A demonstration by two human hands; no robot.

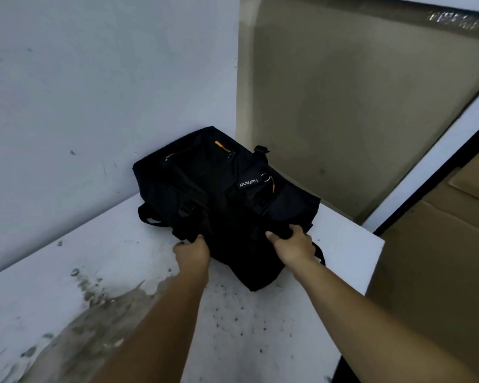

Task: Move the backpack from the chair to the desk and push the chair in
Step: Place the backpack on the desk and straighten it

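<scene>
I saw the backpack (219, 200), black with orange zipper pulls and a white-lettered label, lying flat on the desk (260, 322), its far end pushed into the corner against the wall. Its straps hung loose along the sides. The desk was white, stained and speckled near the front.

A white, stained and speckled flat desk top (260, 322) set in the wall corner carries 1 black fabric backpack (219, 194) lying flat toward its far end.
</scene>
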